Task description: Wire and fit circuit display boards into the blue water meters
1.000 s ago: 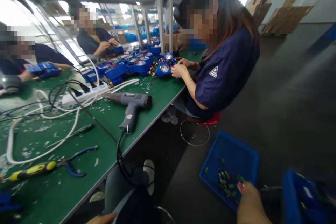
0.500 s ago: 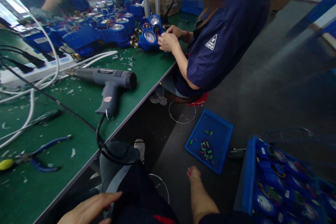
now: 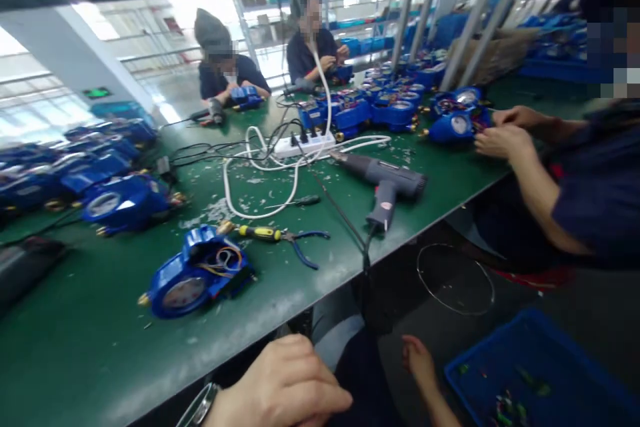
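Fingers of the left hand (image 3: 285,380) curl by the green bench (image 3: 95,333), those of the right hand (image 3: 420,363) bend beside a blue tray (image 3: 565,367), contents impossible to tell; near left, an open blue meter (image 3: 200,270), wires (image 3: 230,259) exposed, appears unfinished.

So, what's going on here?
The wearer's left hand is in front of the green bench; the right hand is low, near a blue tray. I can't see either holding anything. On the bench lies a blue meter with exposed wires, near blue-handled pliers and a heat gun. At right, a co-worker's hands are at another meter.
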### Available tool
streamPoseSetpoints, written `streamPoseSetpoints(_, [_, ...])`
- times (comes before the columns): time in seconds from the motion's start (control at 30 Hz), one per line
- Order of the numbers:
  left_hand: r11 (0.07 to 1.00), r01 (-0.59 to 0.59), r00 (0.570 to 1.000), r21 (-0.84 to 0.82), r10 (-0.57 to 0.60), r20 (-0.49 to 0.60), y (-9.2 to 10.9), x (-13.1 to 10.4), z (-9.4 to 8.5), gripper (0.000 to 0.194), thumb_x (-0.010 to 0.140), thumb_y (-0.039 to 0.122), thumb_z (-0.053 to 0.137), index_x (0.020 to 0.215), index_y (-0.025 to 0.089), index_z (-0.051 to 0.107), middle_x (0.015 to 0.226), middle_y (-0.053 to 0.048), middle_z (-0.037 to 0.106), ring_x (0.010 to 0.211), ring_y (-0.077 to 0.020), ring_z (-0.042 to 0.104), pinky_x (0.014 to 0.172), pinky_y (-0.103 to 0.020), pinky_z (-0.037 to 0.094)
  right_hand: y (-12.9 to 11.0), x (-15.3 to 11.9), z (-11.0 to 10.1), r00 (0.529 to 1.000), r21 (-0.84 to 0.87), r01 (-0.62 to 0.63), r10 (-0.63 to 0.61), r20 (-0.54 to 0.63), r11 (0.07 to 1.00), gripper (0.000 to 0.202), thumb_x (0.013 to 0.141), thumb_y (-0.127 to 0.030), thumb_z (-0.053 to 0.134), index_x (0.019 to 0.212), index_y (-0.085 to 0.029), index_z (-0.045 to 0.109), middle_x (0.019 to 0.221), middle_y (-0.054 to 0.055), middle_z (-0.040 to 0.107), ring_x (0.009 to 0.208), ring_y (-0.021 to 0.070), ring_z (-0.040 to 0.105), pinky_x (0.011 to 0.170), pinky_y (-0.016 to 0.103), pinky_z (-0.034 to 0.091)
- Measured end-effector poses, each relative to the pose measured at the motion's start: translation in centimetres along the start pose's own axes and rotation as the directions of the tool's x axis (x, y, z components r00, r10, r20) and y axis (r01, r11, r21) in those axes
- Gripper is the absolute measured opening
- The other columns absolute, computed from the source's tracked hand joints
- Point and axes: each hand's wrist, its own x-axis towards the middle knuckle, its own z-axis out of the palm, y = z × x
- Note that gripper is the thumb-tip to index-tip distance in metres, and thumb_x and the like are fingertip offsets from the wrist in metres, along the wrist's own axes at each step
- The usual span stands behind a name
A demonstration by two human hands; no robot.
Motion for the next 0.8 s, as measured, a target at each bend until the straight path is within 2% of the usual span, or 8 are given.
streamPoseSetpoints(0.13, [0.988, 0.043, 0.976, 0.151, -0.009, -0.218, -0.6, -5.7, -2.8, 0.024, 0.096, 0.013, 0.043, 0.116, 0.019, 0.055, 0.09, -0.007, 0.075, 0.081, -0.0161, 0.068, 0.076, -0.03, 0.054, -3.5, 0.1, -0.4, 0.975, -0.084, 0.221, -0.217, 0.059, 0.972, 0.034, 0.089, -0.05, 0.057, 0.084, -0.017, 0.062, 0.053, -0.004, 0.054, 0.044, 0.0131, 0.053, 0.041, 0.024, 0.044])
streamPoseSetpoints(0.23, [0.92, 0.17, 0.904, 0.354, -0.002, -0.428, -1.8, -10.0, -4.8, 0.026, 0.091, 0.009, 0.05, 0.113, 0.019, 0.059, 0.092, -0.006, 0.073, 0.088, -0.0173, 0.067, 0.083, -0.033, 0.053, -6.3, -3.5, 1.4, 0.869, -0.068, 0.485, -0.471, 0.152, 0.872, 0.04, 0.076, -0.06, 0.06, 0.078, -0.021, 0.065, 0.058, 0.003, 0.064, 0.051, 0.022, 0.063, 0.043, 0.028, 0.05])
streamPoseSetpoints(0.3, [0.835, 0.319, 0.829, 0.449, -0.017, -0.558, -3.2, -12.5, -6.1, 0.029, 0.087, 0.008, 0.057, 0.113, 0.02, 0.06, 0.101, -0.007, 0.071, 0.099, -0.02, 0.065, 0.091, -0.036, 0.051, -8.2, -7.2, 3.3, 0.737, -0.027, 0.65, -0.622, 0.266, 0.759, 0.031, 0.077, -0.052, 0.062, 0.076, -0.021, 0.068, 0.066, 0.006, 0.07, 0.056, 0.0228, 0.067, 0.049, 0.028, 0.053])
streamPoseSetpoints(0.4, [0.712, 0.555, 0.73, 0.43, -0.169, -0.662, -6.3, -15.0, -7.7, 0.039, 0.088, 0.021, 0.06, 0.127, 0.019, 0.052, 0.126, -0.013, 0.06, 0.121, -0.0271, 0.054, 0.103, -0.045, 0.046, -11.4, -13.0, 6.2, 0.449, 0.1, 0.837, -0.78, 0.436, 0.537, 0.018, 0.082, -0.036, 0.062, 0.074, -0.024, 0.071, 0.065, 0.004, 0.07, 0.057, 0.0207, 0.068, 0.054, 0.026, 0.055])
streamPoseSetpoints(0.5, [0.626, 0.665, 0.712, 0.408, -0.366, -0.599, -9.3, -16.0, -8.9, 0.06, 0.087, 0.039, 0.062, 0.138, 0.016, 0.041, 0.141, -0.019, 0.047, 0.13, -0.0342, 0.047, 0.107, -0.055, 0.041, -15.1, -16.9, 9.0, 0.177, 0.232, 0.921, -0.866, 0.468, 0.314, 0.013, 0.084, -0.029, 0.06, 0.084, -0.025, 0.072, 0.071, 0.004, 0.072, 0.063, 0.0202, 0.068, 0.06, 0.029, 0.056])
streamPoseSetpoints(0.57, [0.624, 0.669, 0.719, 0.404, -0.406, -0.564, -10.7, -16.1, -9.6, 0.062, 0.087, 0.043, 0.06, 0.139, 0.016, 0.04, 0.142, -0.019, 0.047, 0.128, -0.034, 0.049, 0.107, -0.054, 0.042, -17.7, -18.0, 10.8, 0.068, 0.271, 0.939, -0.889, 0.453, 0.211, 0.015, 0.086, -0.024, 0.058, 0.095, -0.025, 0.07, 0.072, 0.002, 0.069, 0.061, 0.0178, 0.065, 0.058, 0.028, 0.055])
streamPoseSetpoints(0.63, [0.65, 0.639, 0.747, 0.412, -0.395, -0.535, -11.8, -16.3, -10.2, 0.058, 0.089, 0.043, 0.058, 0.138, 0.018, 0.043, 0.141, -0.016, 0.05, 0.125, -0.0321, 0.053, 0.105, -0.051, 0.045, -19.9, -18.3, 12.6, 0.018, 0.272, 0.95, -0.897, 0.442, 0.153, 0.022, 0.088, -0.021, 0.057, 0.107, -0.024, 0.065, 0.071, 0.0, 0.065, 0.062, 0.016, 0.061, 0.06, 0.028, 0.053])
streamPoseSetpoints(0.8, [0.711, 0.538, 0.804, 0.453, -0.272, -0.529, -13.7, -17.4, -11.2, 0.051, 0.089, 0.045, 0.058, 0.133, 0.019, 0.049, 0.135, -0.015, 0.057, 0.12, -0.0296, 0.057, 0.101, -0.047, 0.049, -22.5, -17.8, 16.3, 0.028, 0.19, 0.973, -0.889, 0.458, 0.128, 0.031, 0.091, -0.018, 0.054, 0.122, -0.021, 0.055, 0.091, 0.005, 0.064, 0.081, 0.0181, 0.062, 0.071, 0.032, 0.054])
